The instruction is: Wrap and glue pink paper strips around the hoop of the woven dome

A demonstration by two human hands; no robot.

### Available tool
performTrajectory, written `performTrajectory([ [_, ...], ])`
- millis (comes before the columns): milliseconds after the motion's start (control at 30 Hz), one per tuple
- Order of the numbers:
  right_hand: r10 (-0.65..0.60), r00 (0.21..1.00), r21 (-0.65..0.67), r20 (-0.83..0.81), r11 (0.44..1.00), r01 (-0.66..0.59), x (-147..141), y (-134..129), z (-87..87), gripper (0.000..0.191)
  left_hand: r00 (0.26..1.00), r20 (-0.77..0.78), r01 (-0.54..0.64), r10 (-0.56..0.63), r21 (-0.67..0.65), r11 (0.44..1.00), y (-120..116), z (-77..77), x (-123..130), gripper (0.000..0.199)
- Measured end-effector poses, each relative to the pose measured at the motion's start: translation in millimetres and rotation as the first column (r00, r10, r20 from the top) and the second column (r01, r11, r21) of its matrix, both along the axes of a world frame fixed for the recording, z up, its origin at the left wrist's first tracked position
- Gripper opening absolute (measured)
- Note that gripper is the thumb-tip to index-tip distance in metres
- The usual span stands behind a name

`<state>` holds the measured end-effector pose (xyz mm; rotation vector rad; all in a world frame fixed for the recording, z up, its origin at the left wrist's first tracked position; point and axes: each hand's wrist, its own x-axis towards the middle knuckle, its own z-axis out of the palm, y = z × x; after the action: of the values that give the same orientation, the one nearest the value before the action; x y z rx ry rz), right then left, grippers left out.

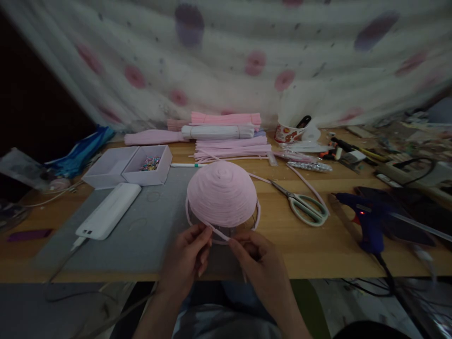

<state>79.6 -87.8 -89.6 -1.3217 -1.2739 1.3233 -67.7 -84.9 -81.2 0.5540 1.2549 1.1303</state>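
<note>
A pale pink dome [222, 194], coiled in rings from fuzzy stems, sits near the table's front edge. Around its lower edge runs a separate pink hoop [258, 214]. My left hand [189, 254] pinches a pink pipe cleaner [219, 232] against the dome's near rim. With thumb and fingers, my right hand [259, 259] grips the same pipe cleaner a little farther right. The short stretch between both hands slants down to the right. What lies inside the curled right fingers is hidden.
Bundles of pipe cleaners [231, 146] lie at the back. Scissors [305, 207] and a blue glue gun [367, 219] with a lit red light are on the right. Left are a bead box [164, 170] and a white power bank [109, 212] on a grey mat [141, 249]. A paper cup [287, 133] stands behind.
</note>
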Motion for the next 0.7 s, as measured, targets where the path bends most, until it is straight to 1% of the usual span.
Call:
performTrajectory([
  [133, -0.084, 0.989, 0.124, 0.118, 0.99, 0.07, 1.9, 0.0, 0.6, 0.022, 1.0, -0.021, -0.01, 0.01, -0.005, 1.0, 0.6, 1.8, 2.9, 0.044],
  [233, -0.17, 0.963, 0.242, 0.211, 0.963, 0.117, 1.9, 0.9, 0.7, 0.019, 0.997, -0.074, -0.024, 0.024, -0.003, 1.0, 0.9, 0.4, 5.5, 0.043],
  [300, -0.208, 0.945, 0.304, 0.252, 0.944, 0.127, 1.8, 1.8, 0.2, 0.019, 0.989, -0.144, -0.02, 0.02, -0.001, 1.0, 0.3, -1.7, 7.5, 0.041],
  [367, -0.227, 0.933, 0.335, 0.279, 0.934, 0.127, 2.2, 2.6, -0.5, 0.019, 0.959, -0.285, 0.025, -0.013, 0.037, 0.999, -1.7, -4.5, 9.9, 0.035],
  [400, -0.229, 0.928, 0.338, 0.293, 0.933, 0.124, 2.7, 2.9, -0.9, 0.019, 0.923, -0.384, 0.058, -0.026, 0.071, 0.996, -3.2, -6.1, 11.4, 0.031],
  [433, -0.227, 0.925, 0.339, 0.305, 0.933, 0.117, 3.2, 3.3, -1.2, 0.019, 0.869, -0.493, 0.093, -0.027, 0.109, 0.99, -4.9, -7.9, 13.1, 0.027],
  [500, -0.228, 0.919, 0.342, 0.321, 0.933, 0.112, 4.7, 4.5, -1.8, 0.019, 0.732, -0.681, 0.162, -0.002, 0.17, 0.972, -8.2, -11.8, 16.7, 0.02],
  [567, -0.23, 0.918, 0.353, 0.324, 0.929, 0.108, 6.5, 6.3, -2.0, 0.017, 0.621, -0.783, 0.211, 0.025, 0.198, 0.957, -10.8, -15.5, 20.2, 0.015],
  [633, -0.233, 0.916, 0.375, 0.326, 0.922, 0.101, 8.3, 8.5, -1.7, 0.015, 0.572, -0.82, 0.243, 0.032, 0.207, 0.948, -12.6, -18.2, 22.7, 0.012],
  [700, -0.229, 0.914, 0.408, 0.334, 0.91, 0.079, 9.8, 10.7, -1.0, 0.014, 0.552, -0.833, 0.249, 0.039, 0.209, 0.946, -13.7, -19.2, 23.9, 0.012],
])
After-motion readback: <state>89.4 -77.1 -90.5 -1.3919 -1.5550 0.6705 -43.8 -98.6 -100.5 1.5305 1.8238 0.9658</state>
